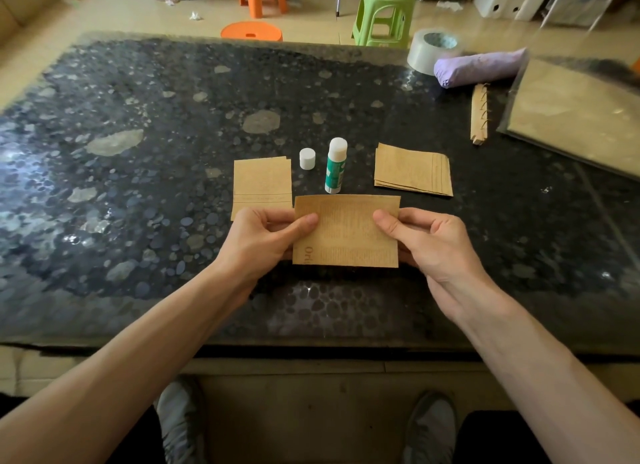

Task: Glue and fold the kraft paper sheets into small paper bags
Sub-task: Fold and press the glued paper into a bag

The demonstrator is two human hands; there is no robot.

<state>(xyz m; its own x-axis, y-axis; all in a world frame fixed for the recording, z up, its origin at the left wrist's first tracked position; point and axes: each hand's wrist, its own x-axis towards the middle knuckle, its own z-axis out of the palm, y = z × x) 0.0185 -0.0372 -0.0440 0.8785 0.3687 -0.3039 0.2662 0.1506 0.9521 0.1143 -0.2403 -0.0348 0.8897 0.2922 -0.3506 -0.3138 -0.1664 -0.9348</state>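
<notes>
You pinch the kraft sheet [346,230] by its short ends, left hand [266,238] and right hand [429,242], long axis crosswise, just nearside of the uncapped glue stick [335,167].

Printed kraft sheet [346,229] held landscape; behind it left stack [262,183], right stack [412,169], uncapped glue stick [335,167] upright between.

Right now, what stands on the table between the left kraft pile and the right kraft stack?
In the head view: the white cap and the upright, uncapped glue stick, cap nearer the left pile; the held sheet is in front of them.
</notes>
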